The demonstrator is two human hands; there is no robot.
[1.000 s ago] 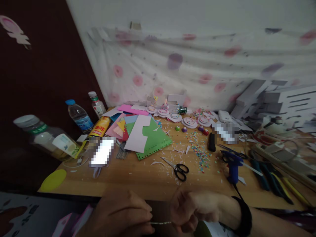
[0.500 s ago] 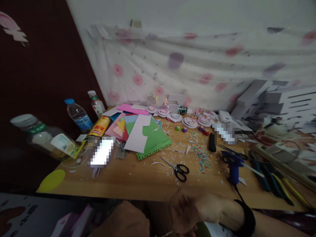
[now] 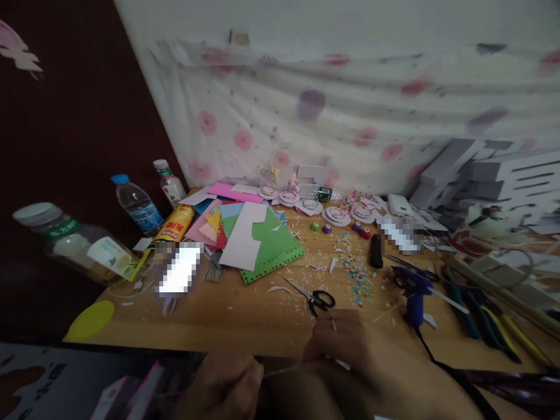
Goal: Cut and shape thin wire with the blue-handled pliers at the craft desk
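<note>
Below the table's front edge, my left hand (image 3: 230, 385) is closed, its fingers pinching one end of a thin pale string (image 3: 282, 371). The string runs across to my right hand (image 3: 339, 341), which is closed around it and slightly smeared by motion. A fine loose length seems to stick out past the right hand toward the glue gun. A ring shows on a right-hand finger. Just beyond that hand lie black-handled scissors (image 3: 312, 296), blades pointing away to the left. A blue glue gun (image 3: 415, 291) rests to the right of them.
Green sheets (image 3: 280, 248) and a white cut sheet (image 3: 242, 245) lie mid-left. Bottles (image 3: 137, 204) stand at the left. Colourful confetti (image 3: 359, 277) and paper scraps are scattered centrally. Small white round pieces (image 3: 336, 216) line the back. Pliers (image 3: 485, 321) lie at the right.
My right hand has risen and turned over, now at the table edge near the scissors. My left hand shows more fully, and the string between both hands has come into view.
</note>
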